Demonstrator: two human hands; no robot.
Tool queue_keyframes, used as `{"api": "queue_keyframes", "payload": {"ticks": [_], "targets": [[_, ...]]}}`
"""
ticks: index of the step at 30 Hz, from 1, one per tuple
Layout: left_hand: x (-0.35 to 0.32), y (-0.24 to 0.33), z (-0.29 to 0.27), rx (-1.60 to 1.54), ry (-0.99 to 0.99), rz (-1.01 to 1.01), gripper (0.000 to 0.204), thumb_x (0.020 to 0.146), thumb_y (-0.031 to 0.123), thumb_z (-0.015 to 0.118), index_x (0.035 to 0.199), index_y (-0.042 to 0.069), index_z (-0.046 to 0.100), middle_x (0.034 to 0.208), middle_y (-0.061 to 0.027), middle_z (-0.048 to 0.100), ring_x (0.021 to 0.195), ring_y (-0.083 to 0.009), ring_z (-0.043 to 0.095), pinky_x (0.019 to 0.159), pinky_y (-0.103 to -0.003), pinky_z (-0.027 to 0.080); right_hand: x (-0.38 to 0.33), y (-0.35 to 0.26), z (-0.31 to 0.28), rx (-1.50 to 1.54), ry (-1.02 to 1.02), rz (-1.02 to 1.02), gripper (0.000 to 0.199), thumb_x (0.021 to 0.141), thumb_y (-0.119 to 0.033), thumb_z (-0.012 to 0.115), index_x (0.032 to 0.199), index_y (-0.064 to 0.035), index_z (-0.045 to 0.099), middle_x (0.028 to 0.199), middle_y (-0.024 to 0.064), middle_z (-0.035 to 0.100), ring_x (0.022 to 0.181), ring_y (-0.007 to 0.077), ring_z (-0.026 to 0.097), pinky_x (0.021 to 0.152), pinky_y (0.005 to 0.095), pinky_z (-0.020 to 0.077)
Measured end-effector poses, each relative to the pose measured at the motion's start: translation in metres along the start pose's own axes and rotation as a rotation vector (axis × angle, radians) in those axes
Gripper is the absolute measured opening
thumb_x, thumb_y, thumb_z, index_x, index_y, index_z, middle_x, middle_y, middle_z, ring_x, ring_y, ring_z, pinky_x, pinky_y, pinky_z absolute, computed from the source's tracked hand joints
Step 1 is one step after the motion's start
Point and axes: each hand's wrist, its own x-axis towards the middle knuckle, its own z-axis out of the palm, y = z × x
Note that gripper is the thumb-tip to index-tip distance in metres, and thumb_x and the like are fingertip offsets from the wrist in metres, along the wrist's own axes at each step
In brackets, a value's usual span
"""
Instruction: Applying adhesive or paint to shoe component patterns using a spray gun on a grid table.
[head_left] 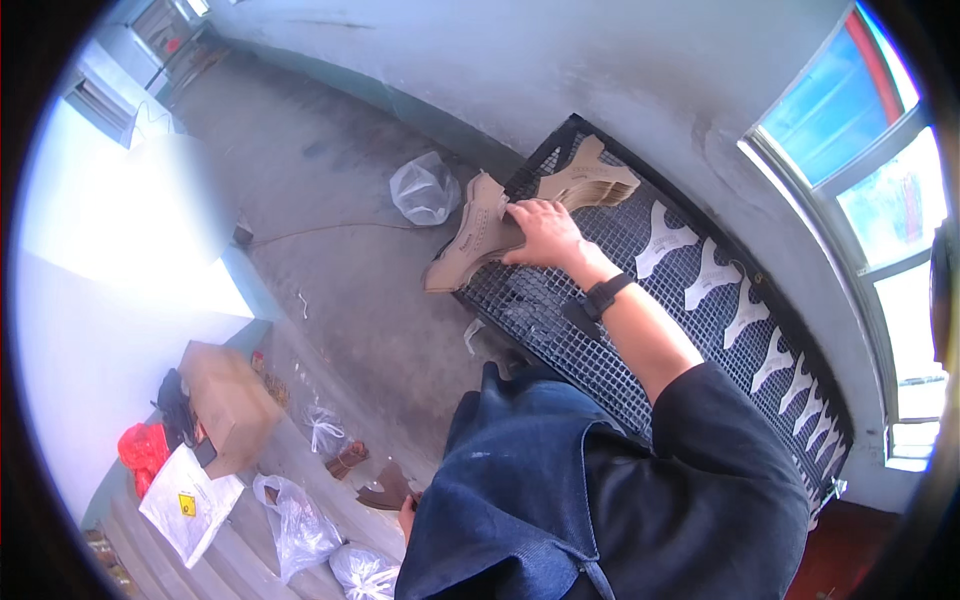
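Observation:
My right hand [542, 235] is closed on the right edge of a stack of tan Y-shaped cut-outs [474, 228], which juts past the near left corner of a black mesh rack [545, 318]. Its thumb and fingers rest at the waist of the shapes. Low in the picture, my left hand [406, 518] shows only in part beside my dark blue apron. It holds a darker brown cut-out [387, 488] of similar look by the edge; most of its fingers are hidden. Another tan stack [588, 180] lies on the rack's far end, beyond my right hand.
Several pale Y-shaped cut-outs [665, 240] line the rack's wall side, below a window [850, 110]. A clear plastic bag [424, 188] lies on the floor left of the rack. A cardboard box [228, 408], a red bag [143, 453] and white bags [298, 525] are at lower left.

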Motion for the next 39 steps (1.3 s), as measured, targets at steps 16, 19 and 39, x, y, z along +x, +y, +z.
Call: {"api": "queue_keyframes", "payload": {"ticks": [16, 19, 39], "targets": [[-0.013, 0.156, 0.028, -0.422, 0.079, -0.134, 0.047, 0.104, 0.032, 0.051, 0.129, -0.006, 0.059, 0.110, -0.0231, 0.072, 0.100, -0.0325, 0.071, 0.090, -0.043, 0.056, 0.096, 0.159, -0.002, -0.357, -0.339, -0.075, 0.065, 0.075, -0.023, 0.082, 0.135, -0.0145, 0.060, 0.137, 0.0083, 0.061, 0.138, 0.0300, 0.049, 0.111, 0.0528, 0.0393], [-0.001, 0.231, 0.044, -0.309, 0.053, 0.003, 0.052, 0.104, 0.032, 0.049, 0.139, -0.007, 0.052, 0.118, -0.0248, 0.070, 0.108, -0.0334, 0.070, 0.093, -0.043, 0.055, 0.095, 0.167, -0.031, -0.333, -0.393, -0.142, 0.044, 0.078, -0.023, 0.080, 0.118, -0.0104, 0.066, 0.120, 0.0067, 0.069, 0.128, 0.0270, 0.057, 0.105, 0.0491, 0.0431], [-0.035, 0.515, 0.311, -0.565, -1.532, -0.171, 0.062, 0.109, 0.050, 0.037, 0.151, 0.004, 0.042, 0.146, -0.0157, 0.054, 0.133, -0.0278, 0.056, 0.112, -0.039, 0.048, -0.113, -0.140, -0.154, -0.187, 0.259, -0.490, 0.040, 0.081, -0.017, 0.064, 0.121, -0.0102, 0.065, 0.135, 0.0088, 0.058, 0.137, 0.0290, 0.051, 0.119, 0.0548, 0.0371]]}}
